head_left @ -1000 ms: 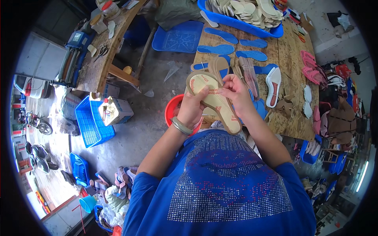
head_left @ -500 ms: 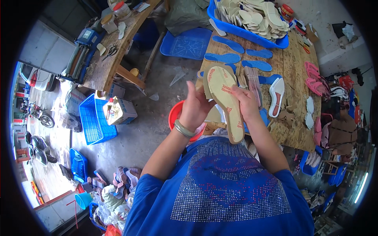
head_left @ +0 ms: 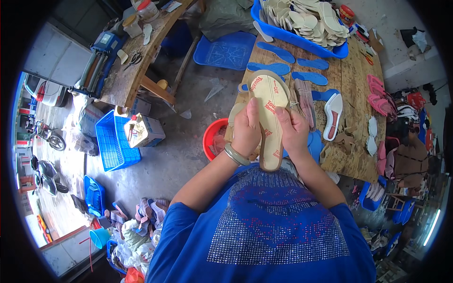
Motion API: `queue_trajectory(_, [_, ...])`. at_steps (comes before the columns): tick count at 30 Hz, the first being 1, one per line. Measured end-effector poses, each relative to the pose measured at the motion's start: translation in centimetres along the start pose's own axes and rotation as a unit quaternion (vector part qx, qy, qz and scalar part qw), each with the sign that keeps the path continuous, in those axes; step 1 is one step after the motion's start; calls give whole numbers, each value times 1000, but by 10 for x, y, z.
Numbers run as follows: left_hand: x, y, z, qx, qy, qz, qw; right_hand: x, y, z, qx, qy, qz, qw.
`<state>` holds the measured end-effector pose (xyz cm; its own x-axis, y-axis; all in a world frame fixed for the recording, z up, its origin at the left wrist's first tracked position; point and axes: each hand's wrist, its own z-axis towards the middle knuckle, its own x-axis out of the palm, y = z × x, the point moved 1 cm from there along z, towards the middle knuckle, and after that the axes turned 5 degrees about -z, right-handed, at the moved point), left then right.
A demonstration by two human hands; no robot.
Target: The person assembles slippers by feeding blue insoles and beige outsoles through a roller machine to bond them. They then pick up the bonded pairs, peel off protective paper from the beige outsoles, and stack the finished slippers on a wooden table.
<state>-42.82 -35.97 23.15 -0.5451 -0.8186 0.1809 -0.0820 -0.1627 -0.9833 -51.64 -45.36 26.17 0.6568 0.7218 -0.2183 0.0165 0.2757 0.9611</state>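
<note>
A beige insole [head_left: 272, 106] with red printing stands lengthwise in front of my chest, its wide end away from me and its narrow end close to my shirt. My left hand [head_left: 246, 128] grips its left edge, thumb on top. On the opposite edge my right hand [head_left: 294, 129] pinches it, thumb also on the upper face. The fingers beneath are hidden. A darker layer shows around the rim at the wide end. Just past my hands, a bundle of striped strips [head_left: 304, 101] and blue insoles [head_left: 309, 78] lie on the wooden table [head_left: 351, 78].
A blue tub [head_left: 306, 42] heaped with beige insoles stands at the table's far end. White soles [head_left: 332, 117] and pink sandal uppers [head_left: 376, 92] lie rightward. A red basin [head_left: 210, 141] is left of my hands; a blue crate [head_left: 113, 151] sits farther left.
My left hand has closed onto the insole's left edge, its thumb now pressing the top. The insole has turned straighter and shifted slightly left. My right hand keeps its hold.
</note>
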Motion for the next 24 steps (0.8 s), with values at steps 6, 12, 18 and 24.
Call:
queue_trajectory(6, [1,-24,7,-138,41,-229,963,-4,-8,8,34,15,7,999])
queue_trajectory(12, [-10,-12,9,-102,102,-172,974,7,-20,15,133,-14,146,980])
queue_trajectory(18, [-12,36,12,-33,-6,-39,999,19,-59,14,176,47,122,976])
queue_trajectory(24, [-30,103,23,-136,-64,2,989,12,-131,1,299,149,193,922])
